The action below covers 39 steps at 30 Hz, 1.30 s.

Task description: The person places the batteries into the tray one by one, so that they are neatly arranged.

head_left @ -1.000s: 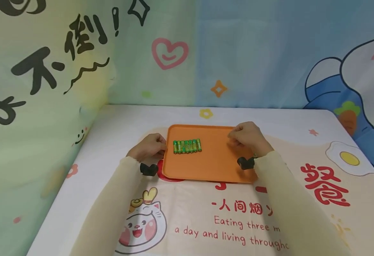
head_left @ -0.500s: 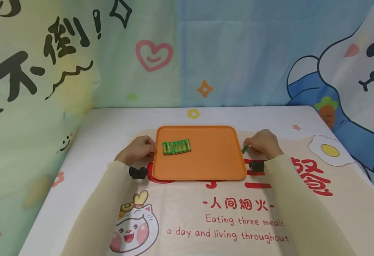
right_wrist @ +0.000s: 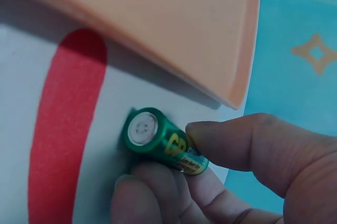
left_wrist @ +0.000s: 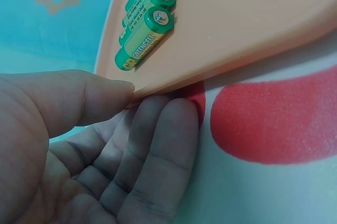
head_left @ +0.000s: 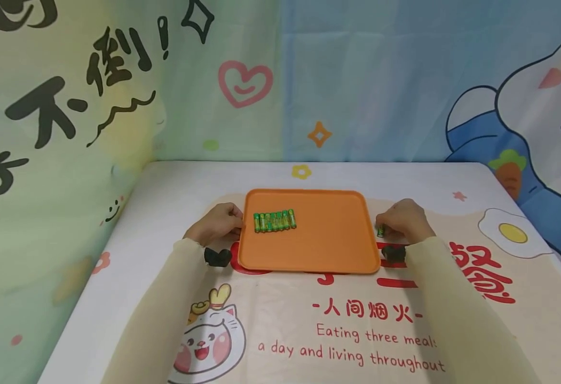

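An orange tray [head_left: 318, 240] lies on the table, bearing a row of several green batteries [head_left: 275, 221] side by side toward its left. At its left edge my left hand [head_left: 219, 221] pinches the rim, thumb on top and fingers beneath, as the left wrist view shows. Just off the tray's right edge, my right hand [head_left: 407, 220] holds a single green battery [right_wrist: 166, 139] between thumb and fingers. Its flat end faces the camera in the right wrist view, close over the printed cloth.
The table covering [head_left: 309, 314] carries red lettering and cartoon prints. Behind the table's far edge hangs a printed backdrop [head_left: 371, 80], which also runs along the left side. Black straps [head_left: 218, 257] sit at both wrists.
My right hand has moved from over the tray's right side to the table beyond its right edge, where the battery in its fingers now shows. My left hand stays at the rim.
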Each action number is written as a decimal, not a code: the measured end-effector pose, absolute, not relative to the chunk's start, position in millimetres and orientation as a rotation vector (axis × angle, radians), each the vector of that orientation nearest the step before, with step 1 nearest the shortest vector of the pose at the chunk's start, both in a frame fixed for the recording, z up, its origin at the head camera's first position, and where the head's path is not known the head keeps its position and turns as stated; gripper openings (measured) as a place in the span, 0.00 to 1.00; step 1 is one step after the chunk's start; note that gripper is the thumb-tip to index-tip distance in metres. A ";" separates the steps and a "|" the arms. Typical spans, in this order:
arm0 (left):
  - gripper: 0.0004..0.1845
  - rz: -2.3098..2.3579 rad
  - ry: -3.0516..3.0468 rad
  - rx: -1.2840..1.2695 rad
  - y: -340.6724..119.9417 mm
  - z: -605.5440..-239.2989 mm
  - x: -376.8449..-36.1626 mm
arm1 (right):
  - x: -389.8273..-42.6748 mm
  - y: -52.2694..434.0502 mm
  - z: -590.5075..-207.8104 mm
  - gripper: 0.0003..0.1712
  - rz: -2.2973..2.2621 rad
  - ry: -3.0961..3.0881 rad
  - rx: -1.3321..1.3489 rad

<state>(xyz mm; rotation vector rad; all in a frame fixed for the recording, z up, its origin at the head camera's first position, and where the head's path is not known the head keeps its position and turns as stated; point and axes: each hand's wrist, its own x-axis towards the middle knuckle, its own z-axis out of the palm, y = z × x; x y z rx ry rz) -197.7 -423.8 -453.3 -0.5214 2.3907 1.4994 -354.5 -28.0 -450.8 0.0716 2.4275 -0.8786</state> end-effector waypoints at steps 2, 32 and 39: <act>0.08 1.490 2.392 -0.536 -424.7 -452.4 -197.6 | -354.8 -29.4 -449.5 0.17 -0.877 2.430 0.053; 0.07 1.501 2.385 -0.540 -422.6 -452.5 -194.4 | -341.6 -97.8 -440.3 0.08 -1.178 2.296 -0.353; 0.07 1.490 2.408 -0.524 -422.8 -449.9 -194.8 | -337.7 -121.9 -443.3 0.14 -1.260 2.211 -0.379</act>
